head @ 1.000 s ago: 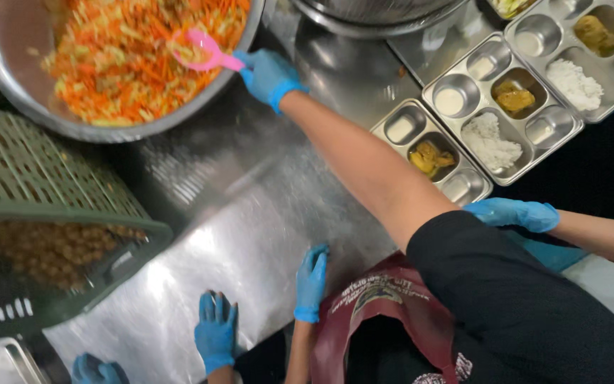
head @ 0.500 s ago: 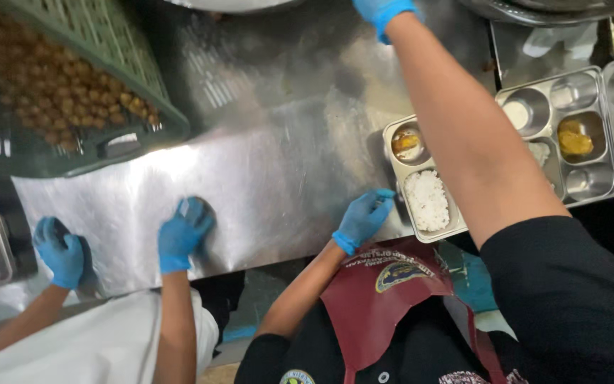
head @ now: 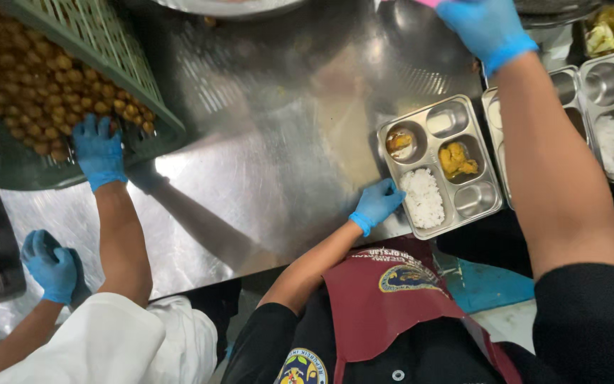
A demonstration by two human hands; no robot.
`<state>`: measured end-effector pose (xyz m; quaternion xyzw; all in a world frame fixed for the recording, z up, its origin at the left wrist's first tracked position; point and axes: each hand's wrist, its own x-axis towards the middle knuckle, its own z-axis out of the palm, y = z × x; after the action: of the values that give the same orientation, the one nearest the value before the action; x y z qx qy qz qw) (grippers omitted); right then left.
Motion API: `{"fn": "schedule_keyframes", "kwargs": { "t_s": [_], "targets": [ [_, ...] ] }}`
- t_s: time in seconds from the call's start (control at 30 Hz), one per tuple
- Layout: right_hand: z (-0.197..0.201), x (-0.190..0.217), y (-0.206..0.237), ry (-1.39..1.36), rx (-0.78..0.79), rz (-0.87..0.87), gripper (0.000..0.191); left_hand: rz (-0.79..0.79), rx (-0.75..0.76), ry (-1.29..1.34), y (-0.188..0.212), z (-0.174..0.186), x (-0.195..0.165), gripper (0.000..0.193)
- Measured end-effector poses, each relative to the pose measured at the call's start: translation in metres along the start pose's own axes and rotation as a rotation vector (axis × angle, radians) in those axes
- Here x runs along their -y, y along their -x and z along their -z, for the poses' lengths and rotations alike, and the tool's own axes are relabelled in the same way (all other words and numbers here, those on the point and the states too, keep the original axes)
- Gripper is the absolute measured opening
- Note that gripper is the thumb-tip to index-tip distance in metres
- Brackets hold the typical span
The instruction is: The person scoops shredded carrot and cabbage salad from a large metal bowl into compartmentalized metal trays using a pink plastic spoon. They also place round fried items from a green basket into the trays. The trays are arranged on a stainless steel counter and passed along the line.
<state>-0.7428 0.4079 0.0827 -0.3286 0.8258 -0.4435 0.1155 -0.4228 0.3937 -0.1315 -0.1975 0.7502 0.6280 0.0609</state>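
My left hand (head: pixel 378 204), in a blue glove, grips the near left edge of a steel compartment tray (head: pixel 477 199), right beside its portion of white rice (head: pixel 424 198). That tray also holds a yellow food piece (head: pixel 458 160) and a small brown portion (head: pixel 399 141). My right hand (head: pixel 488 28), also gloved in blue, is stretched to the top edge of the view over the table. It is closed on a pink spoon (head: pixel 428 2) that is almost wholly cut off. My maroon apron (head: pixel 392 306) fills the bottom centre.
More steel trays (head: pixel 609 85) with rice lie to the right. A co-worker in white has one gloved hand (head: pixel 97 153) on a green crate (head: pixel 143 92) of fried balls (head: pixel 30 78) and the other hand (head: pixel 51 267) at the steel table's (head: pixel 271 142) edge. A big bowl (head: pixel 229 6) sits at the top.
The co-worker's hand has moved from the table up onto the crate. My left hand stays on the tray's edge, and my right arm stays stretched upward.
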Motion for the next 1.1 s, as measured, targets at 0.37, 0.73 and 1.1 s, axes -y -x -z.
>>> {"fn": "schedule_keyframes", "kwargs": {
  "t_s": [0.37, 0.73, 1.1],
  "targets": [
    [0.046, -0.04, 0.14, 0.292, 0.211, -0.185, 0.04, -0.203, -0.322, -0.121, 0.05, 0.105, 0.069, 0.021],
    [-0.048, -0.024, 0.148, 1.003, 0.198, 0.574, 0.031, 0.08, -0.404, -0.037, 0.114, 0.19, 0.055, 0.018],
    [-0.139, 0.006, 0.141, 0.907, -0.095, 0.765, 0.042, 0.127, -0.584, -0.131, 0.146, 0.244, 0.082, 0.023]
  ]
}}
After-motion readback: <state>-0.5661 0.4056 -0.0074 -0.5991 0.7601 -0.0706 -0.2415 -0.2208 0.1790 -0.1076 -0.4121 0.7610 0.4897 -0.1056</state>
